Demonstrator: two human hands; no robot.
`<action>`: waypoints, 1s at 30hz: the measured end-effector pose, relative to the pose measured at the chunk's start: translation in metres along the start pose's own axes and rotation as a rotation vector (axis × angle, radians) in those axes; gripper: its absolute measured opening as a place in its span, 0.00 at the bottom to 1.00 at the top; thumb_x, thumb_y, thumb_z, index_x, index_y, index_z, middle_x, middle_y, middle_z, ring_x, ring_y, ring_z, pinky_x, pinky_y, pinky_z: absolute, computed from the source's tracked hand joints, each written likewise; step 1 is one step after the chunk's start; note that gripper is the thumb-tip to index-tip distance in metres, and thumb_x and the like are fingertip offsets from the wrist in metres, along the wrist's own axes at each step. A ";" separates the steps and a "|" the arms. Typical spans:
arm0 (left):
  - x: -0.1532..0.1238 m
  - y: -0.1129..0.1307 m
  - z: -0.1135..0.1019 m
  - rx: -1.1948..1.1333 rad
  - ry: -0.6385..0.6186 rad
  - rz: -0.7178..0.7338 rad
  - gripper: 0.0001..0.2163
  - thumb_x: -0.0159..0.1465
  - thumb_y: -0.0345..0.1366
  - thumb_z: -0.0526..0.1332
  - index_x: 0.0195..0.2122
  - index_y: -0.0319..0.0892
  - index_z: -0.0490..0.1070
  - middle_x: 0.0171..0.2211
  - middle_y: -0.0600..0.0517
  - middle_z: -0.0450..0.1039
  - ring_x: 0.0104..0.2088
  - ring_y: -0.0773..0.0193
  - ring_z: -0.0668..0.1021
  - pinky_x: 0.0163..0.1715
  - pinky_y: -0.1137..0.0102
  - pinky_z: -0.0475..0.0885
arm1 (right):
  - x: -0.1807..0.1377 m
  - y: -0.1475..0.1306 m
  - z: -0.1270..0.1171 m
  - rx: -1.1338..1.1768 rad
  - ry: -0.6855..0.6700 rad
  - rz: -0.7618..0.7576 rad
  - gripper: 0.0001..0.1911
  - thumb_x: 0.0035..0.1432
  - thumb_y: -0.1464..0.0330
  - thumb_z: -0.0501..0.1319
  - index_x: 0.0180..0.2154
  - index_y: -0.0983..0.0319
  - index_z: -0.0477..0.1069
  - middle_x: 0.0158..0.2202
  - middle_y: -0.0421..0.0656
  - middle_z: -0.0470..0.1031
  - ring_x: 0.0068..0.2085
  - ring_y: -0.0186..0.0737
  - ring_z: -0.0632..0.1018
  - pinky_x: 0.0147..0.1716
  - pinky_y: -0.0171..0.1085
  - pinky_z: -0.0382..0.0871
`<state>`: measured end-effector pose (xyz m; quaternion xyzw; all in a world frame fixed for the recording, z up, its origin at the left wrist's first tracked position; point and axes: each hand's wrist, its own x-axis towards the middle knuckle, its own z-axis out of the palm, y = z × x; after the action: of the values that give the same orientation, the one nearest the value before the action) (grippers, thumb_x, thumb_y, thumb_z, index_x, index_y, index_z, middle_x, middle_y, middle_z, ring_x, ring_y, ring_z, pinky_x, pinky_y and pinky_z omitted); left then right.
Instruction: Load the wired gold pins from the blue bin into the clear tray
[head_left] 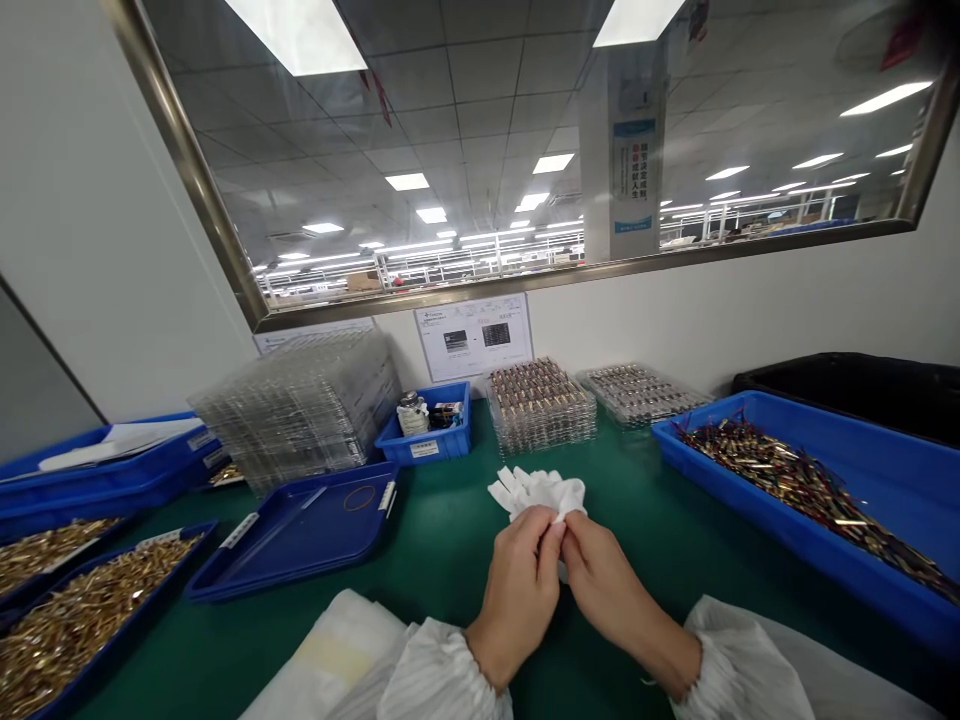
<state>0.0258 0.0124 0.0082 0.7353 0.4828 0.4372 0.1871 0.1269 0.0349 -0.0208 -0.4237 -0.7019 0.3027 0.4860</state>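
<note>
My left hand (pixel 519 580) and my right hand (pixel 604 580) meet over the green table (pixel 450 560), both pinched on the cuff of a white fabric glove (pixel 536 492). The glove's fingers point away from me and rest on the table surface. White sleeves cover both my forearms.
An empty blue tray (pixel 300 530) with a rubber band lies left of my hands. Blue trays of brass parts (pixel 67 620) sit at far left. A large blue bin of wired parts (pixel 810 490) is on the right. Stacked clear trays (pixel 300 410) and loaded trays (pixel 540 400) line the wall.
</note>
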 end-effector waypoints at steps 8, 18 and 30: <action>-0.013 0.014 0.010 0.039 -0.218 0.075 0.13 0.61 0.34 0.42 0.20 0.41 0.55 0.21 0.53 0.60 0.25 0.68 0.64 0.26 0.74 0.56 | 0.024 -0.006 -0.002 0.945 -0.085 0.332 0.17 0.51 0.60 0.47 0.34 0.64 0.66 0.27 0.45 0.70 0.32 0.41 0.72 0.29 0.38 0.65; -0.023 0.019 0.019 0.053 -0.441 0.214 0.11 0.60 0.31 0.43 0.21 0.41 0.54 0.22 0.55 0.60 0.26 0.71 0.65 0.27 0.77 0.58 | 0.052 0.025 -0.028 0.883 -0.174 0.361 0.10 0.46 0.65 0.50 0.18 0.59 0.63 0.28 0.41 0.71 0.50 0.39 0.62 0.43 0.46 0.58; -0.029 0.012 0.029 -0.087 -0.614 0.258 0.11 0.57 0.27 0.46 0.18 0.40 0.52 0.20 0.57 0.62 0.23 0.75 0.67 0.25 0.82 0.59 | 0.040 0.041 -0.019 0.818 0.119 0.301 0.17 0.49 0.56 0.45 0.41 0.52 0.60 0.45 0.41 0.64 0.45 0.40 0.68 0.38 0.46 0.64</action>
<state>0.0514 -0.0146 -0.0129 0.8791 0.2880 0.2355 0.2980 0.1507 0.0892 -0.0313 -0.3105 -0.4255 0.5981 0.6040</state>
